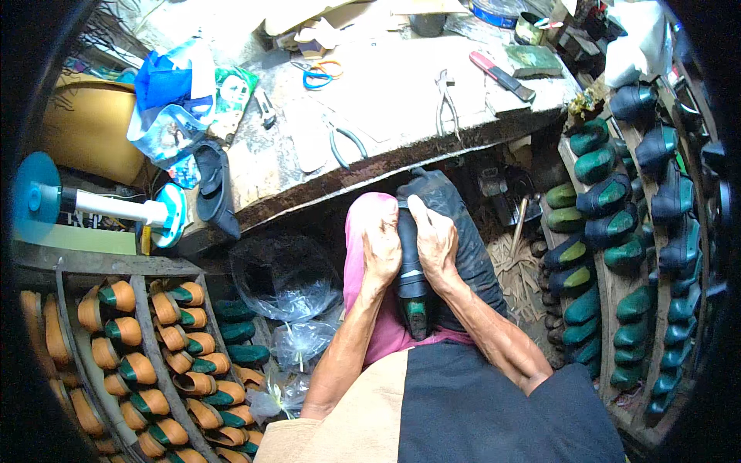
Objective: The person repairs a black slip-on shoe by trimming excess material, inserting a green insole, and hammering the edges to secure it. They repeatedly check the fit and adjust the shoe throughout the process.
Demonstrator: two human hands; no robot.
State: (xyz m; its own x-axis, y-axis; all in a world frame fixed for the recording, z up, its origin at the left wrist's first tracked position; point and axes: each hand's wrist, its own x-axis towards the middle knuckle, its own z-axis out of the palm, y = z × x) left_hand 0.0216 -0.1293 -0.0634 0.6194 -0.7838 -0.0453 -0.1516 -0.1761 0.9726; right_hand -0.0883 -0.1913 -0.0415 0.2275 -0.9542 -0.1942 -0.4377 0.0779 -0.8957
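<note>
Tabletop (401, 100): pliers (347, 143), scissors (316, 76) | racks (617, 231) of green-lasted shoes either side | black shoe on green last (413, 289): on lap, mid-lasting by the look | left hand (380, 248), right hand (434, 241): fingers clenched on its upper, pulling it taut | next move likely needs even tension.

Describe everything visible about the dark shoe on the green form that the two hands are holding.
The dark shoe on the green form looks like black leather stretched over a green last, whose end shows at the bottom near the body. It lies lengthwise on the person's lap, over a pink cloth. The left hand and the right hand press on its two sides from above, fingers curled over its upper part.
</note>
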